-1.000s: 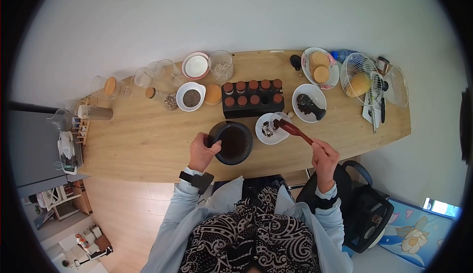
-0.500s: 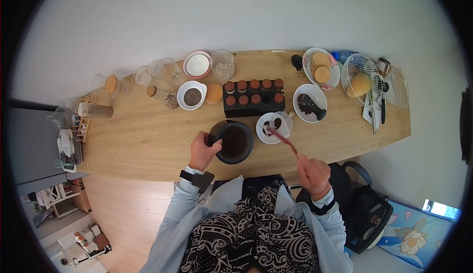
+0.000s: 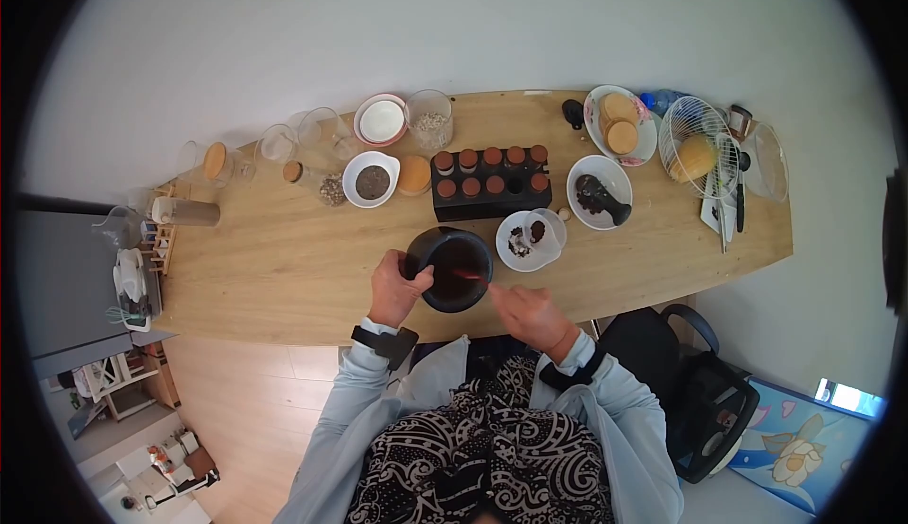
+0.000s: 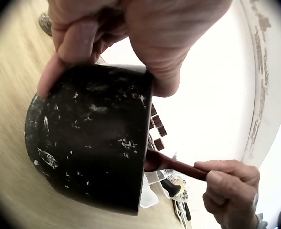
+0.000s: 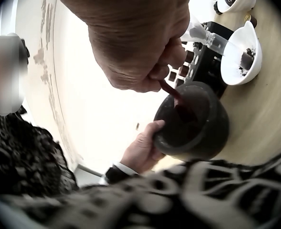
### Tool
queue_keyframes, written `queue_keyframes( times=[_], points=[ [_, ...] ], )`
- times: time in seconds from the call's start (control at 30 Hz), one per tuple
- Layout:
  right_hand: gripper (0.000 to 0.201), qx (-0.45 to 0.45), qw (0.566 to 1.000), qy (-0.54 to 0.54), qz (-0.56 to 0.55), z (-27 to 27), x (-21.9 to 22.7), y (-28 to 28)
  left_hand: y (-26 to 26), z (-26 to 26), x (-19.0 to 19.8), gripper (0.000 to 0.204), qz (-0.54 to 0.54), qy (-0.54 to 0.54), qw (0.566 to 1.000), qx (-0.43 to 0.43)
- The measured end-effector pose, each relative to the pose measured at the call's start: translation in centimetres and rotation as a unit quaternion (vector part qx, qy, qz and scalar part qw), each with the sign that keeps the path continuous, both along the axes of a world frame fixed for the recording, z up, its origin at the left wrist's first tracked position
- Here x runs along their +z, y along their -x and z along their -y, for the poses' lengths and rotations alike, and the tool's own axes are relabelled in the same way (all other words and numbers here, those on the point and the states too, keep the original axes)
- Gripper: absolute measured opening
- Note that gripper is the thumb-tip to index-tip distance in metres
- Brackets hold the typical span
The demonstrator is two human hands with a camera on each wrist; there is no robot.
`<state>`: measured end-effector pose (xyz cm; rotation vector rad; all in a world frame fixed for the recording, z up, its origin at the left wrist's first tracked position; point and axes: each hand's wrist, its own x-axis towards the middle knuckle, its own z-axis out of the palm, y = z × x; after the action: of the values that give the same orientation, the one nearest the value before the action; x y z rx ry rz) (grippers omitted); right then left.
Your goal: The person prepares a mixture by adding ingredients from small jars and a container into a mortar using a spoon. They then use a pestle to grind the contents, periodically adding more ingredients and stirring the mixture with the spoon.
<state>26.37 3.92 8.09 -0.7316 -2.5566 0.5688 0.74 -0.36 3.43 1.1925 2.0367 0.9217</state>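
Note:
A black stone mortar (image 4: 92, 133), speckled with pale marks, is gripped at the left side of its rim by my left hand (image 3: 395, 288), thumb hooked over the edge. My right hand (image 3: 534, 318) pinches the handle of a dark red spoon (image 4: 183, 168), whose bowl dips inside the mortar's mouth. Beyond the mortar, a small white bowl (image 3: 518, 263) contains dark and pale bits. A clear cup (image 3: 554, 231) with dark red bits leans in that bowl.
A black rack (image 3: 487, 206) of brown-capped bottles stands behind the mortar. To its right, a white bowl (image 3: 619, 176) holds a black pestle (image 3: 603, 200). A wire basket (image 3: 695, 127) stands far right. A white bowl of dark seeds (image 3: 372, 182) and glass jars (image 3: 326, 131) line the left.
My right hand has brought the spoon left, from the clear cup and small white bowl into the mortar. My left hand keeps its grip on the mortar's rim.

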Motion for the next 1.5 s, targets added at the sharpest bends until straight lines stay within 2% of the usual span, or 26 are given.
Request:
queue_keyframes(
  times=[0.03,0.07,0.13,0.27,0.37,0.43,0.47,0.53,0.57,0.63,0.67,0.73,0.77,0.83,0.87,0.93,0.97,1.03,1.23,1.5],
  points=[
    [0.04,-0.04,0.998,0.047,-0.025,0.0,0.5,-0.2,-0.1,-0.1,0.1,0.045,0.001,0.001,1.0,0.002],
    [0.04,-0.037,0.998,0.047,-0.025,-0.2,1.5,-0.4,-0.2,-0.1,0.3,0.045,0.005,-0.001,1.0,0.003],
    [0.037,0.05,0.996,0.071,0.026,-0.7,3.0,-0.6,-0.1,-0.1,0.6,0.045,0.006,-0.004,1.0,0.004],
    [0.035,0.054,0.996,0.023,0.061,0.3,1.5,0.1,0.0,-0.3,0.0,0.045,-0.002,0.004,1.0,-0.001],
    [0.028,0.024,1.0,0.006,0.015,-0.2,0.3,0.7,-0.2,-0.4,0.5,0.045,-0.003,0.004,1.0,0.0],
    [0.021,-0.083,0.99,0.088,-0.068,-0.1,0.4,0.5,-0.1,0.0,0.7,0.045,0.0,0.01,1.0,-0.002],
    [0.021,-0.084,0.99,0.088,-0.067,-0.2,0.5,0.4,-0.1,0.0,0.4,0.046,-0.008,0.004,1.0,0.0],
    [0.015,-0.188,0.959,0.184,-0.109,-0.7,0.6,0.1,-0.4,-0.1,0.1,0.046,-0.013,-0.003,1.0,-0.001],
    [0.015,-0.189,0.959,0.184,-0.108,-0.7,0.6,0.0,-0.4,-0.2,0.0,0.046,-0.012,0.0,1.0,0.001],
    [0.014,-0.214,0.921,0.309,-0.098,-0.7,0.2,0.0,-0.4,-0.1,0.3,0.047,-0.014,0.004,1.0,0.004],
    [0.014,-0.215,0.921,0.309,-0.099,-0.6,-0.7,0.0,-0.6,-0.2,0.5,0.047,-0.02,-0.001,1.0,0.001],
    [0.015,-0.24,0.871,0.395,-0.168,-0.7,-2.6,0.0,-0.9,-0.3,0.8,0.047,-0.027,-0.007,1.0,-0.003],
    [0.015,-0.241,0.871,0.395,-0.169,-0.7,-3.2,0.0,-1.0,-0.3,0.9,0.047,-0.03,-0.009,1.0,-0.003],
    [0.015,-0.289,0.763,0.54,-0.206,-0.7,-4.1,-0.1,-1.1,-0.2,1.0,0.047,-0.033,-0.009,0.999,-0.005],
    [0.015,-0.29,0.763,0.539,-0.207,-0.8,-4.3,-0.2,-1.2,-0.2,1.0,0.047,-0.028,-0.007,1.0,-0.001],
    [0.014,-0.31,0.626,0.669,-0.254,-0.7,-4.8,-0.2,-1.2,-0.2,0.9,0.047,-0.023,-0.004,1.0,0.001],
    [0.014,-0.309,0.626,0.669,-0.255,-0.7,-5.3,-0.2,-1.2,-0.2,0.9,0.047,-0.023,-0.003,1.0,0.002],
    [0.014,-0.286,0.584,0.703,-0.289,-0.4,-6.1,0.0,-1.2,0.0,0.9,0.047,-0.024,-0.001,1.0,0.002],
    [0.018,-0.266,0.535,0.728,-0.336,-0.2,-7.2,0.5,-1.4,0.1,0.9,0.048,-0.029,-0.009,1.0,0.001],
    [0.019,-0.254,0.524,0.731,-0.355,0.1,-7.6,0.9,-1.3,0.3,0.3,0.05,-0.041,-0.01,0.999,0.004]
  ],
)
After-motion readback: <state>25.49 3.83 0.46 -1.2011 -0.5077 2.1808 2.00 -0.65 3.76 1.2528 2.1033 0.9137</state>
